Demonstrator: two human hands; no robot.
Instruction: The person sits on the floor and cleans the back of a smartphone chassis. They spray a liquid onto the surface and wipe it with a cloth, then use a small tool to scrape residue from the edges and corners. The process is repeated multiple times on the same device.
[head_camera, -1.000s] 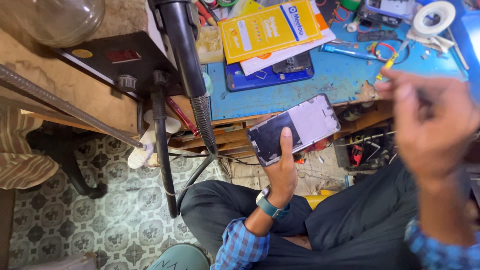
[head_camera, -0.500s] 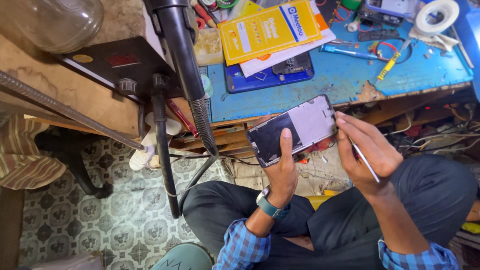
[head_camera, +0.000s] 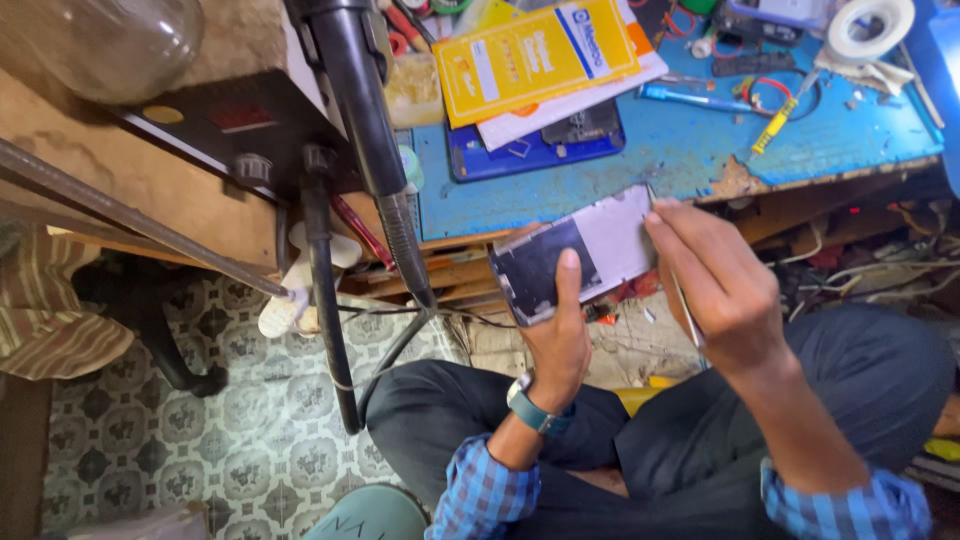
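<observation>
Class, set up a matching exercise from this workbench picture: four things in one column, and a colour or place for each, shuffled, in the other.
Things:
1. phone panel
2. tape roll
3. flat packet
4. wristwatch

Descriptions:
A. yellow, lying on the blue bench top
B. on the left hand's wrist
C. white, at the bench's far right corner
D. held between both hands, the right hand at its edge

Pairs: 1-D, 2-C, 3-A, 4-B

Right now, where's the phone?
In the head view, centre: the phone is held up by the left hand, right hand at its right edge, just below the blue bench.
</observation>
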